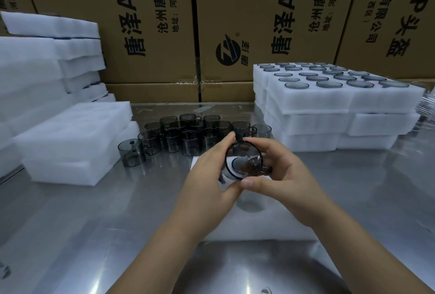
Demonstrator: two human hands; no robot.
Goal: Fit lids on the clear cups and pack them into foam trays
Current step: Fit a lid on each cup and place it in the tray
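Clear cup (pixel 243 160) gripped w/ left hand (pixel 208 176) & right hand (pixel 286 176).

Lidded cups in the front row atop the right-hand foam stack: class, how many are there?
4 lidded cups along the front edge of the foam stack: far left, left of centre, right of centre, far right. None seems hidden.

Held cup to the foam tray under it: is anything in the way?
Nothing visible does. The left hand and right hand hold the clear cup above the foam tray, and an open pocket shows just below it.
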